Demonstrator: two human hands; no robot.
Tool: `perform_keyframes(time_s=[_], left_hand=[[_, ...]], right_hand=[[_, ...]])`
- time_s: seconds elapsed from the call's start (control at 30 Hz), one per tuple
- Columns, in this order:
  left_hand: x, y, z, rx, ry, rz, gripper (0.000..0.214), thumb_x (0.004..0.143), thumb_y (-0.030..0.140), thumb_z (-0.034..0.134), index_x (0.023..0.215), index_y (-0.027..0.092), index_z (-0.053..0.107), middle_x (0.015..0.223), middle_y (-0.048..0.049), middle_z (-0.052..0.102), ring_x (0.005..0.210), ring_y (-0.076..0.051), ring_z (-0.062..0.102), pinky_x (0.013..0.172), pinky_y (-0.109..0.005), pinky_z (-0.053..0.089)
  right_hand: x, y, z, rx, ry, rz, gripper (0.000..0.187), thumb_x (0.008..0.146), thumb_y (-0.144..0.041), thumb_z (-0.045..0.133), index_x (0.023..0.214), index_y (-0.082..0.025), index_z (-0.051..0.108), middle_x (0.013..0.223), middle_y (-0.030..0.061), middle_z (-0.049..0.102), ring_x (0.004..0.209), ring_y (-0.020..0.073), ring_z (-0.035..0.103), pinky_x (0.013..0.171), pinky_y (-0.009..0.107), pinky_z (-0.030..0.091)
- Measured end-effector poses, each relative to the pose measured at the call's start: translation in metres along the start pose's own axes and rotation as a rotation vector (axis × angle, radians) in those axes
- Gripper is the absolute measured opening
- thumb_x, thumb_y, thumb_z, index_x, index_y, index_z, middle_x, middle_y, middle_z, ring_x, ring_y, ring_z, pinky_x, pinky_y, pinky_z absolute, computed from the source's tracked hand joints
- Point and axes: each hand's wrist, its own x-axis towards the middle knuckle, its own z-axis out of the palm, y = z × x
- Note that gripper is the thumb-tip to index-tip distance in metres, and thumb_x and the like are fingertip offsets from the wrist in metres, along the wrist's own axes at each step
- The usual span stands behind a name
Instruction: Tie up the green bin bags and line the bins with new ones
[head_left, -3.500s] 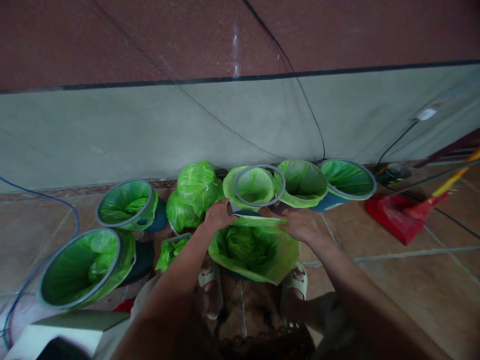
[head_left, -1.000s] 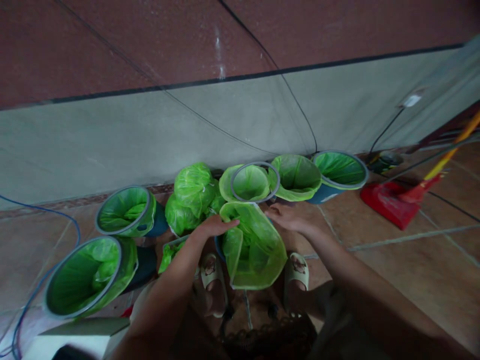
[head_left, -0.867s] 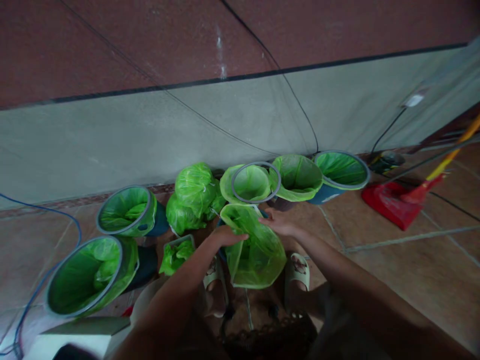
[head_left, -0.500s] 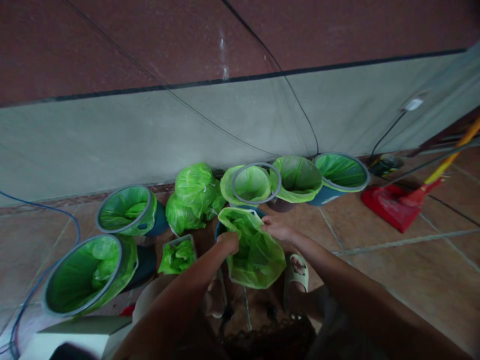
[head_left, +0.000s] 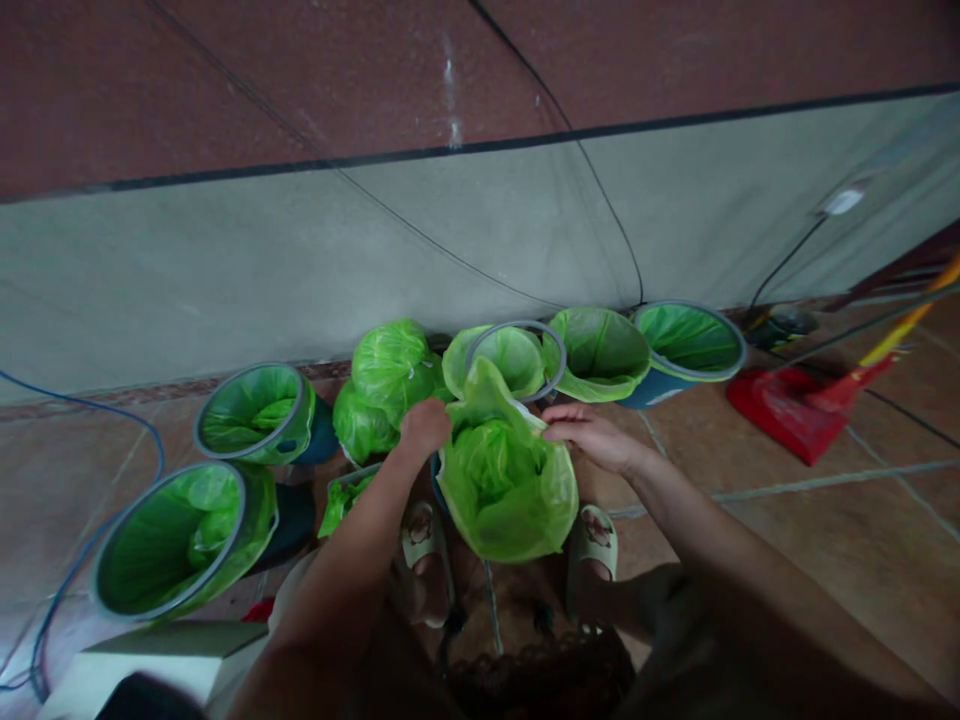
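A green plastic garbage bag stands open between my feet, draped over a bin whose blue side shows only as a sliver at the left. Bunched green plastic lies inside its mouth. My left hand is closed on the bag's left edge, its fingertips partly hidden. On the other side, my right hand pinches the right rim between thumb and fingers. Just behind the bag, a loose grey ring rests across a green-lined bin. A small bin with green plastic is partly covered by my left forearm.
Two lined bins stand at the left, near a blue cable. Tied green bags lie against the wall. More lined bins and a red dustpan are at the right. A white box sits lower left.
Both hands have moved apart, spreading the bag's mouth wider. Its far edge now rises higher, and the bunched plastic inside shows more. The left hand has shifted up and left.
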Motion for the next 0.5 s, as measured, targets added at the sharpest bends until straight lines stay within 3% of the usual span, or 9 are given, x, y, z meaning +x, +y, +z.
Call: perform_keyframes(time_s=[0.1,0.2,0.3,0.5], left_hand=[[0.002,-0.002,-0.01,-0.021,0.128,-0.043,0.035,0.094,0.019,0.036,0.105,0.01,0.067,0.107,-0.015,0.069,0.102,-0.023,0.065,0.089,-0.03,0.049],[0.004,-0.005,-0.011,-0.051,0.185,-0.071,0.034,0.093,0.021,0.037,0.105,0.014,0.068,0.107,-0.0133,0.07,0.102,-0.023,0.066,0.087,-0.03,0.051],[0.006,-0.011,-0.001,-0.015,0.094,-0.058,0.033,0.092,0.023,0.039,0.104,0.014,0.069,0.109,-0.0142,0.071,0.104,-0.025,0.066,0.087,-0.031,0.051],[0.005,-0.017,0.02,0.052,-0.066,-0.103,0.033,0.091,0.029,0.044,0.105,0.014,0.07,0.112,-0.0163,0.07,0.107,-0.028,0.066,0.086,-0.034,0.052]], right_hand=[[-0.005,-0.005,-0.007,0.115,-0.141,0.021,0.019,0.066,-0.035,0.069,0.072,-0.017,0.066,0.061,-0.0026,0.058,0.053,0.0084,0.049,0.051,0.021,0.04],[-0.008,-0.008,-0.013,0.056,-0.284,0.048,0.024,0.07,-0.039,0.072,0.079,-0.016,0.068,0.065,-0.0015,0.06,0.055,0.0083,0.053,0.053,0.021,0.044],[-0.008,-0.002,-0.018,-0.087,-0.354,0.136,0.032,0.075,-0.047,0.071,0.083,-0.016,0.067,0.066,-0.0007,0.062,0.053,0.0087,0.054,0.052,0.022,0.046],[-0.005,0.016,-0.018,-0.491,-0.347,0.428,0.046,0.075,-0.062,0.067,0.077,-0.016,0.065,0.061,0.0067,0.066,0.052,0.0169,0.061,0.043,0.025,0.047]])
